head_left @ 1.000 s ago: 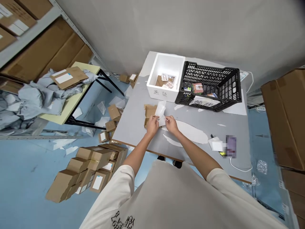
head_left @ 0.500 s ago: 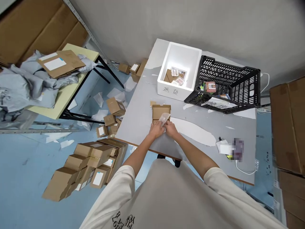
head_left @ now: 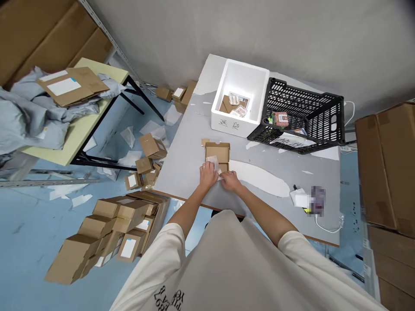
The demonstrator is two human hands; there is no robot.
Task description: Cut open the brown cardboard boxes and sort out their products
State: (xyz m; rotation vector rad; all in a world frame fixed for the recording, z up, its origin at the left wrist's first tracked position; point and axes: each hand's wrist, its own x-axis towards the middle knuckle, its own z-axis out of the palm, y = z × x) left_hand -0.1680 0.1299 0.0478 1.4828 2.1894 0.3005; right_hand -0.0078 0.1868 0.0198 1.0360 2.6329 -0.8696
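An opened small cardboard box (head_left: 218, 152) lies on the grey table in front of me, its lid standing up on the far side. A whitish translucent plastic wrapper (head_left: 213, 162) lies across the box's near left part. My left hand (head_left: 208, 175) is closed on the wrapper at the box's left front corner. My right hand (head_left: 231, 180) pinches the wrapper's lower end at the front edge of the box. Its fingertips are partly hidden, and I cannot make out what the wrapper contains.
A white foam box (head_left: 236, 125) with small packs stands behind, beside a black plastic crate (head_left: 304, 93). A white paper patch (head_left: 259, 178) and a white device with a cable (head_left: 300, 198) lie right. Cardboard boxes (head_left: 129, 211) crowd the floor left; grey mailing bags (head_left: 42, 116) cover a side table.
The wrapper has tilted to the left across the box, and my left hand has moved left with it. My right hand has shifted slightly toward me. The camera view has turned a little.
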